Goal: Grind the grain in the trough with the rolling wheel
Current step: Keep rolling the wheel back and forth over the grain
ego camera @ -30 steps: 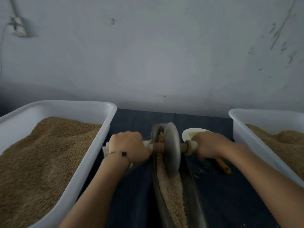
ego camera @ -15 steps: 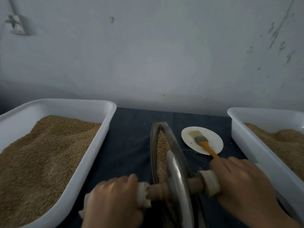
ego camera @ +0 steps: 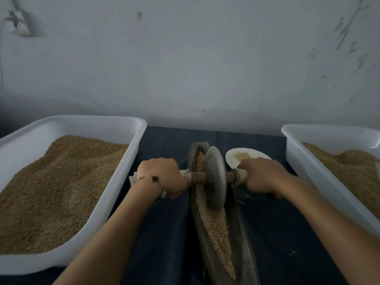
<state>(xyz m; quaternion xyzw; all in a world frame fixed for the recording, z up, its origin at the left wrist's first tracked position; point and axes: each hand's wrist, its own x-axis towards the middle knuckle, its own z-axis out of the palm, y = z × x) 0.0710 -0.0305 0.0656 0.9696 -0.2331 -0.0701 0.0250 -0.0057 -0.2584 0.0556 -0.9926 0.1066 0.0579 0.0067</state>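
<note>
Dull grey metal wheel (ego camera: 214, 177) and trough (ego camera: 244, 243); brown wooden axle (ego camera: 197, 177); glossy white plastic tubs (ego camera: 115, 124); matt dark cloth (ego camera: 164, 233).

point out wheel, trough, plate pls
wheel (ego camera: 214, 177): head view, on the disc's flat face.
trough (ego camera: 243, 243): head view, on the bare right inner wall, near end.
plate (ego camera: 232, 159): head view, on the bare white left part, beyond the right hand.

Beside your fingers a dull grey rolling wheel (ego camera: 214, 177) on a brown axle (ego camera: 197, 177), pale tan grain (ego camera: 216, 225), white tubs (ego camera: 131, 145), dark blue cloth (ego camera: 166, 233), white plate (ego camera: 244, 155) past your right fingertips.
</note>
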